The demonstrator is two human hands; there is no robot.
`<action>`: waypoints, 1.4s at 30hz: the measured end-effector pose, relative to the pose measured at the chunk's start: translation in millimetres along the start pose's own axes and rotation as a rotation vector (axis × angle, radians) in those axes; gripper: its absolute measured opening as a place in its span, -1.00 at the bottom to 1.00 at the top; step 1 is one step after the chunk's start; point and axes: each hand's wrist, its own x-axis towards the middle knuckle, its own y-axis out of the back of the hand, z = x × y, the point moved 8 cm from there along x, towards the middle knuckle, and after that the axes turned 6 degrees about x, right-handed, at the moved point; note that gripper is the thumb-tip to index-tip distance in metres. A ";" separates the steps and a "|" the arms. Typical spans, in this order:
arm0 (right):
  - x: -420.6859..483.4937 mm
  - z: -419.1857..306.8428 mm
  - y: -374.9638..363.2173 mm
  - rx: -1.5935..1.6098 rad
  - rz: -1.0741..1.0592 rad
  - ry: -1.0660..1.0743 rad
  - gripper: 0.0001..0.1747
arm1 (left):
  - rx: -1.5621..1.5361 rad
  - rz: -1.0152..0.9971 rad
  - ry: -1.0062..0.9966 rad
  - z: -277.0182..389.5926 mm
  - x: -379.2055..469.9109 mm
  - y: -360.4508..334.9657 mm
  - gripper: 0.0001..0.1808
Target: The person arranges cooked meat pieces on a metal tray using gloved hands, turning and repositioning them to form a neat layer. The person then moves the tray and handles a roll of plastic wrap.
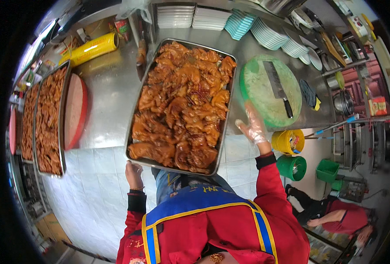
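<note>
Before me a metal tray (220, 161) of glossy brown braised meat pieces (181, 99) rests on the steel counter, its near end jutting past the counter's edge. My left hand (134, 174), bare and with a bracelet at the wrist, is at the tray's near left corner; its fingertips are partly hidden there, so a grip cannot be made out. In a clear plastic glove, my right hand (255, 127) holds nothing, thumb spread from the fingers. It is beside the round green chopping board (261, 89), on which a cleaver (275, 82) lies.
Two more filled trays (63, 132) and a red-rimmed chopping board (76, 112) are at left. A yellow roll (92, 49) lies behind them. Stacked plates (211, 18) line the back. Yellow (277, 142) and green (285, 168) buckets stand at right, with another person (343, 214) beyond.
</note>
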 end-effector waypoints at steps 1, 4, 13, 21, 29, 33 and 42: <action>4.8 4.2 2.1 -0.001 -0.019 0.039 -0.13 | -0.018 0.048 -0.023 -11.8 -19.1 -7.1 -0.57; 31.3 15.3 3.3 0.003 -0.094 0.122 -0.15 | -0.104 -0.008 0.047 -46.0 -74.1 -37.6 -0.57; 134.3 28.8 -19.4 0.003 -0.207 0.264 -0.06 | -0.206 0.106 0.050 -87.2 -114.9 -45.2 -0.66; 222.4 30.0 -18.3 -0.261 -0.365 0.319 -0.13 | -0.314 0.203 0.017 -103.3 -126.0 -47.0 -0.59; 322.6 13.7 -98.1 -0.526 -0.657 0.476 -0.38 | -0.352 0.669 0.067 -143.7 -211.0 -18.6 -0.63; 345.3 8.8 -141.1 -0.458 -0.666 0.583 -0.66 | -0.416 0.743 0.147 -168.6 -245.1 -68.3 -0.62; 331.5 54.3 -145.2 -0.559 -0.814 0.735 -0.78 | -0.488 0.632 0.100 -171.7 -240.6 -163.6 -0.62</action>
